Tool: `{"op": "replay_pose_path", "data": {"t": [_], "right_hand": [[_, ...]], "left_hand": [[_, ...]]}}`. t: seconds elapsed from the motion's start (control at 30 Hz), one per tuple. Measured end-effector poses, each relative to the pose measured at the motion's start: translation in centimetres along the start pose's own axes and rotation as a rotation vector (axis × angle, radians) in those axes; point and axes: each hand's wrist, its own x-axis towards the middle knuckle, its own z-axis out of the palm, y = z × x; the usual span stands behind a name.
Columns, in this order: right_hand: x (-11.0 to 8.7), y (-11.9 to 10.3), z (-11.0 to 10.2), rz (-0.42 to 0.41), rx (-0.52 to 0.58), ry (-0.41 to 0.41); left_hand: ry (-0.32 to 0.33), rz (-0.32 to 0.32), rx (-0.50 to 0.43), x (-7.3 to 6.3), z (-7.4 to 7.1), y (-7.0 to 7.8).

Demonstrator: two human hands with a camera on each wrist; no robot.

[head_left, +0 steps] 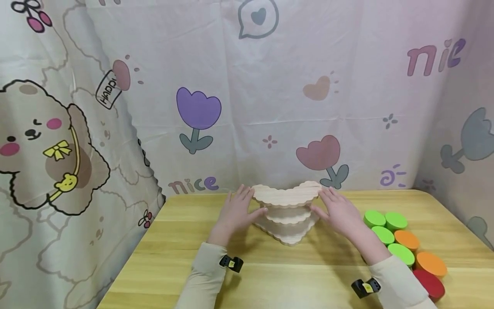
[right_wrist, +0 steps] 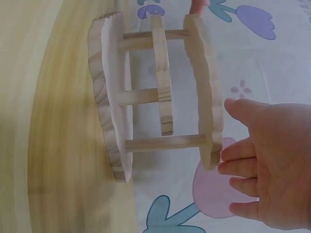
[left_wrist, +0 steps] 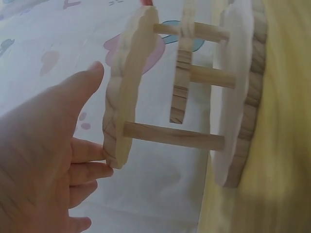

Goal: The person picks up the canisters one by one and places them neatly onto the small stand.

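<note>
A small pale wooden stand [head_left: 287,197] with scalloped edges sits at the far middle of the table. Its boards lie in tiers joined by round dowels [left_wrist: 175,136]; the top board [right_wrist: 206,97] is over a shorter middle one [right_wrist: 164,82] and a broad base [head_left: 291,236]. My left hand [head_left: 237,210] is at the left end of the top board, fingers extended, fingertips right at its edge. On the opposite end, the right hand [head_left: 339,212] mirrors it, its fingertips at the board's corner and its thumb pointing inward. Neither hand curls round the wood.
Several round pieces lie grouped at the right of the table: green ones [head_left: 401,254], orange ones [head_left: 431,263] and a red one [head_left: 429,284]. The right forearm passes close beside them. A printed cloth [head_left: 266,86] hangs just behind the table's back edge.
</note>
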Motion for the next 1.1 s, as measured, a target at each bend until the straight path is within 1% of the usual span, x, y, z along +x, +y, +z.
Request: {"op": "replay_pose_path", "data": {"t": [0.13,0.3,0.43,0.6,0.7,0.77,0.9,1.03,1.1], "right_hand": [[-0.8,0.3,-0.4,-0.011,-0.004,0.027],[-2.6,1.1,-1.2,-0.066,-0.010,0.119],[-4.6,2.4,-2.0,-0.094,-0.009,0.197],[-7.2,4.5,-2.6,-0.090,0.005,0.277],[-8.7,5.6,-2.7,-0.091,0.008,0.322],[-9.7,6.2,-2.8,-0.089,0.014,0.332],[-11.6,7.0,-3.2,-0.089,-0.004,0.300],[-13.3,7.9,-3.0,-0.161,-0.091,0.308],[-14.1,8.4,-2.8,-0.180,-0.118,0.296]], "left_hand": [[0.022,-0.023,-0.012,0.6,-0.1,-0.1],[0.022,-0.067,-0.055,1.2,0.0,-0.5],[0.010,-0.070,-0.102,1.6,0.3,-0.8],[-0.003,-0.063,-0.140,2.0,0.7,-1.2],[-0.003,-0.066,-0.155,2.0,0.9,-1.4],[0.001,-0.065,-0.156,2.0,1.0,-1.5],[0.016,-0.054,-0.155,2.0,1.2,-1.7],[0.003,-0.055,-0.158,2.0,1.3,-1.6],[0.002,-0.050,-0.163,2.0,1.3,-1.5]]}}
